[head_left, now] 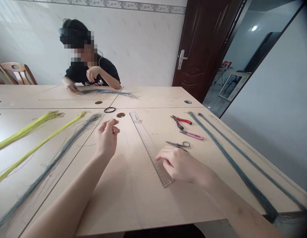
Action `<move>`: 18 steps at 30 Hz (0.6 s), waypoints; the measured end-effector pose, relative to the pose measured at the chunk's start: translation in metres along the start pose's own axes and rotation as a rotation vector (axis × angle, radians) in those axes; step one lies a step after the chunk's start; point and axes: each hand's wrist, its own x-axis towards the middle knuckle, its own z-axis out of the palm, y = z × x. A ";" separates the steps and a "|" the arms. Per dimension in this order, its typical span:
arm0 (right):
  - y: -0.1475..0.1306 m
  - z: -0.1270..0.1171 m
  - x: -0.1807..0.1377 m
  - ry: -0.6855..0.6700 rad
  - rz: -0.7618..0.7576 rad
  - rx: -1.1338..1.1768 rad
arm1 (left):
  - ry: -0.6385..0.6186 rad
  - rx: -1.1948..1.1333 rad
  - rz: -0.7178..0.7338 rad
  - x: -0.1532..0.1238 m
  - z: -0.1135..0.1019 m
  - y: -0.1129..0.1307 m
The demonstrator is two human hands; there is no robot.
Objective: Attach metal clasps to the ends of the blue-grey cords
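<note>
Head view: A person's two bare hands were at a pale bench (pixel 133 201) strewn with fibre bundles and small tools.
Left hand: The left hand (pixel 107 135) was raised just above the bench, thumb and forefinger pressed together. Any strand between them was too fine to make out.
Right hand: The right hand (pixel 179 164) lay low, fingers curled, tips against the near end of the ruler (pixel 145 138). Whether they pinched anything could not be told.
Ruler: Clear plastic, flat on the bench between the hands, its long axis running from far left to near right. The right hand touched it; the left was near but apart.
Tools: The scissors (pixel 179 144) lay just beyond the right knuckles, with the pink snips (pixel 193 135) and red pliers (pixel 181 121) farther out.
Fibres: A grey-blue bundle (pixel 56 155) and yellow-green bundles (pixel 26 129) lay left of the left hand. Long blue strands (pixel 230 158) ran along the right edge.
Small items: A black ring (pixel 110 109) sat beside a round hole (pixel 120 115), near the ruler's far end.
Across the bench: A co-worker (pixel 94 71) bent over another blue bundle (pixel 106 92).
</note>
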 end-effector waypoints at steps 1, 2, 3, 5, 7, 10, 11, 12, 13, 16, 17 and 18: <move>-0.003 0.002 -0.002 -0.006 -0.022 0.003 | -0.017 0.009 -0.013 -0.002 0.001 -0.002; -0.005 0.005 -0.006 -0.020 -0.045 0.005 | -0.036 0.019 -0.026 -0.005 0.002 -0.004; -0.008 0.006 -0.012 -0.034 -0.058 0.004 | -0.053 0.030 -0.039 -0.008 0.003 -0.006; -0.015 0.007 -0.028 -0.051 -0.045 -0.002 | -0.081 0.049 -0.059 -0.012 0.005 -0.009; -0.022 0.002 -0.047 -0.053 -0.004 -0.010 | -0.104 0.067 -0.072 -0.015 0.005 -0.011; -0.030 -0.005 -0.076 -0.050 0.163 -0.002 | -0.145 0.096 -0.086 -0.017 0.005 -0.014; -0.030 -0.005 -0.083 -0.036 0.232 -0.015 | -0.159 0.106 -0.089 -0.018 0.005 -0.015; -0.030 -0.003 -0.089 -0.022 0.292 -0.041 | -0.174 0.116 -0.092 -0.020 0.005 -0.016; -0.029 0.000 -0.095 -0.013 0.333 -0.076 | -0.189 0.127 -0.094 -0.022 0.006 -0.016; -0.024 0.013 -0.110 -0.019 0.345 -0.152 | -0.239 0.163 -0.105 -0.028 0.008 -0.017; -0.023 0.017 -0.115 -0.020 0.351 -0.151 | -0.259 0.176 -0.109 -0.031 0.008 -0.016; -0.022 0.020 -0.121 -0.014 0.381 -0.145 | -0.278 0.190 -0.113 -0.033 0.009 -0.016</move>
